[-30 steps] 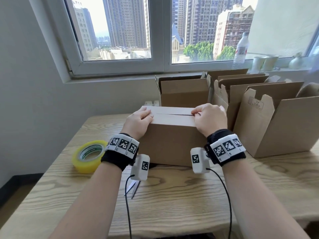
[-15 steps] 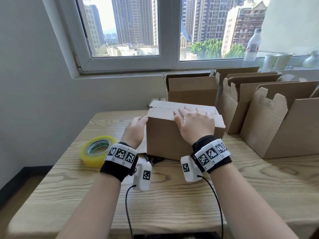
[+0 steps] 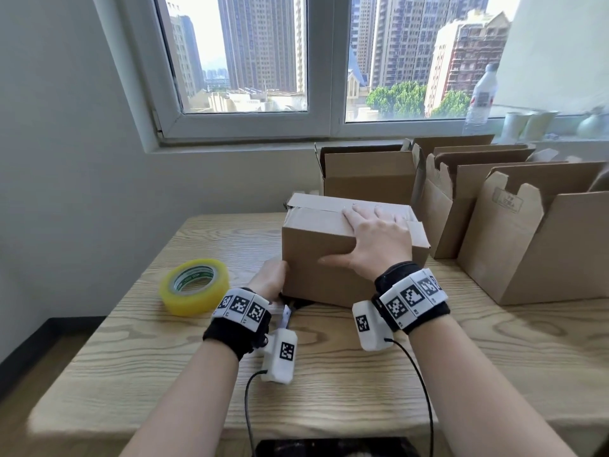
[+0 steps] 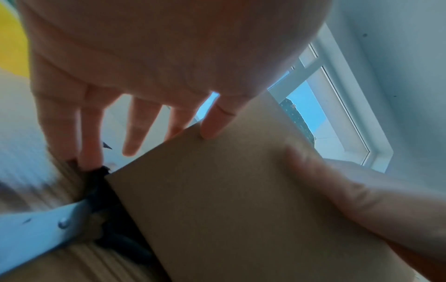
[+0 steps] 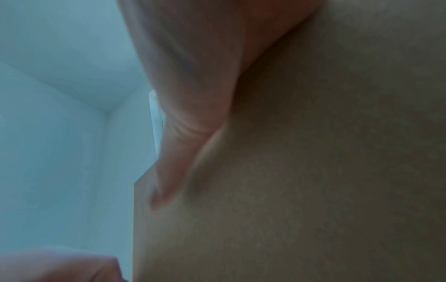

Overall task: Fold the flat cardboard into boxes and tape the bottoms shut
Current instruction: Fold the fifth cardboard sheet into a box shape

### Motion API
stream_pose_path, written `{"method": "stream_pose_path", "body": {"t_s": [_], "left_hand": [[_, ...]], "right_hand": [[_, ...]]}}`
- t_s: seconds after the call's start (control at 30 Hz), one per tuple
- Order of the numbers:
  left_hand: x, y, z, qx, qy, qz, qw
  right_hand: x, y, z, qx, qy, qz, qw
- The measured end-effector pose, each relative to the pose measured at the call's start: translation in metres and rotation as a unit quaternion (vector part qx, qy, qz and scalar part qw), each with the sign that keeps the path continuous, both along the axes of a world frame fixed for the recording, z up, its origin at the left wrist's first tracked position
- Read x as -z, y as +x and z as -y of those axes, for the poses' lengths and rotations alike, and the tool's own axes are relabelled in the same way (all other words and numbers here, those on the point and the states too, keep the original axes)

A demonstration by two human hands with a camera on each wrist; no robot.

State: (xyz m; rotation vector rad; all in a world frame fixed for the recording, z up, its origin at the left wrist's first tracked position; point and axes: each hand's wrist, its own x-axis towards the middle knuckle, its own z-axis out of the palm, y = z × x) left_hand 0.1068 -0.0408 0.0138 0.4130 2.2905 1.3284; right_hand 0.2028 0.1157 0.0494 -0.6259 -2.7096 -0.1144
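A brown cardboard box (image 3: 316,258) stands on the wooden table (image 3: 329,384) with its closed flaps and their seam facing up. My right hand (image 3: 375,239) lies flat on its top, fingers spread, and the thumb (image 5: 193,124) presses the front face (image 5: 313,171). My left hand (image 3: 268,280) is low at the box's near left corner. Its fingers (image 4: 135,129) are straight, and one touches the box's edge (image 4: 241,209).
A yellow roll of tape (image 3: 194,286) lies left of the box. Scissors (image 4: 62,223) with black handles lie on the table at the box's near left corner. Several open boxes (image 3: 540,245) stand at the back right. A bottle (image 3: 481,97) is on the sill.
The box has turned and slid away from me. My left hand dropped from the top to the near left corner. My right hand spread flat across the top.
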Motion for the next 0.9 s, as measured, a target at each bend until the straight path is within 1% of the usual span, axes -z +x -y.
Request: {"method": "stream_pose_path", "body": {"t_s": [0.07,0.13,0.17,0.2,0.23,0.27,0.33,0.37,0.4,0.5,0.6,0.67,0.73,0.8,0.87,0.9], "left_hand": [[0.003,-0.005,0.000,0.007,-0.007,-0.007,1.000],[0.007,-0.010,0.005,0.003,-0.062,-0.042,0.997],[0.008,-0.011,0.007,-0.007,-0.068,-0.054,0.996],[0.008,-0.014,0.008,-0.011,-0.037,-0.058,0.998],[0.005,-0.015,0.008,-0.008,0.023,-0.060,0.998],[0.002,-0.016,0.007,-0.013,0.099,-0.041,0.994],[-0.011,-0.016,0.004,-0.046,0.219,0.019,0.974],[-0.017,-0.016,0.000,-0.059,0.253,0.041,0.965],[-0.023,-0.015,-0.002,-0.065,0.277,0.054,0.957],[-0.034,-0.013,-0.012,-0.058,0.315,0.065,0.945],[-0.034,-0.011,-0.021,-0.011,0.351,0.141,0.926],[-0.023,-0.006,-0.029,0.012,0.342,0.193,0.920],[-0.010,0.000,-0.037,0.021,0.313,0.236,0.920],[0.003,0.005,-0.044,0.031,0.275,0.250,0.928],[0.007,0.007,-0.046,0.034,0.253,0.257,0.932],[0.007,0.006,-0.046,0.024,0.220,0.235,0.947]], "right_hand": [[0.000,0.002,0.002,0.000,0.008,-0.013,1.000],[0.000,0.004,0.004,0.006,0.007,-0.042,0.999],[0.000,0.004,0.005,0.008,0.006,-0.058,0.998],[-0.003,0.006,0.004,0.010,0.003,-0.075,0.997],[-0.006,0.007,0.003,0.010,-0.001,-0.093,0.996],[-0.010,0.009,0.001,0.007,-0.007,-0.112,0.994],[-0.023,0.013,-0.001,-0.010,-0.020,-0.147,0.989],[-0.030,0.016,0.000,-0.021,-0.022,-0.162,0.986],[-0.039,0.018,0.002,-0.029,-0.018,-0.175,0.984],[-0.059,0.027,0.010,-0.034,0.006,-0.191,0.981],[-0.067,0.034,0.008,-0.032,-0.005,-0.161,0.986],[-0.063,0.036,0.003,-0.016,-0.017,-0.121,0.992],[-0.051,0.034,-0.007,0.000,-0.037,-0.078,0.996],[-0.036,0.032,-0.015,0.012,-0.059,-0.038,0.997],[-0.020,0.030,-0.022,0.028,-0.044,-0.002,0.999],[-0.014,0.029,-0.024,0.032,-0.027,0.007,0.999]]}}
